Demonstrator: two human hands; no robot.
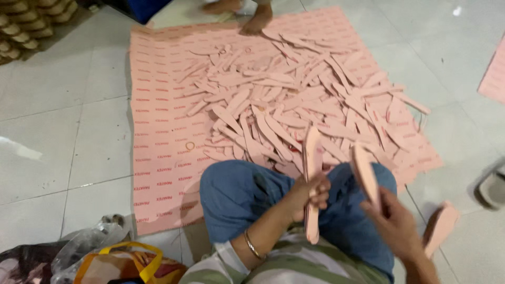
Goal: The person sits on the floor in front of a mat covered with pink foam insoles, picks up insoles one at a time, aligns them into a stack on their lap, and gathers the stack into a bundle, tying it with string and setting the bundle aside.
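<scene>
The person sits on the tiled floor [68, 137] with knees in blue jeans [236, 192] drawn up. The left hand [310, 192] is closed around a stack of pink insoles [312, 173], held upright on edge above the lap. The right hand [392, 218] grips a single pink insole [364, 173], tilted and held just beside the stack, not touching it. Beyond the knees a pink sheet [158, 131] lies spread on the floor, and a loose pile of insoles [300, 100] covers most of it. Another person's bare foot [256, 22] rests at the sheet's far edge. A yellow-handled bag [131, 265] sits at the lower left.
</scene>
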